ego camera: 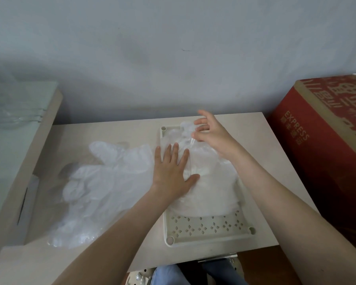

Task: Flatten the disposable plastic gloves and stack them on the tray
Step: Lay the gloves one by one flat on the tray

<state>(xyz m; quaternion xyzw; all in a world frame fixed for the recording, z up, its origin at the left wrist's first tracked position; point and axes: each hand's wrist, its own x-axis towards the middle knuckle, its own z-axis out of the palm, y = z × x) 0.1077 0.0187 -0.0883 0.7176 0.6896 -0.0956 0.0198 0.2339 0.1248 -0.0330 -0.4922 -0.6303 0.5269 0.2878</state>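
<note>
**Both hands on the tray's glove stack**

We look down on a pale table [275, 161] set against a grey wall. At its right stands a red carton [327, 161] printed with "EXPRESS"; at its left, an open cardboard box [25, 171] leans in over the edge.

A heap of loose gloves [103, 182], clear and crumpled, lies on the table's left half, just beside the left hand and partly under its forearm.

Right of the heap sits the cream tray [206, 233] with a pierced floor. Its near end is bare, and the stack of gloves [212, 188] covers the rest.

Our left hand [171, 171] lies flat on the stack's left edge, palm down, with the fingers spread and straight and the thumb out to the right.

Our right hand [212, 132] hovers over the tray's far end with its fingers curled and fanned. Its thumb and a fingertip pinch the film of the top glove [185, 128] near that glove's finger end.
</note>
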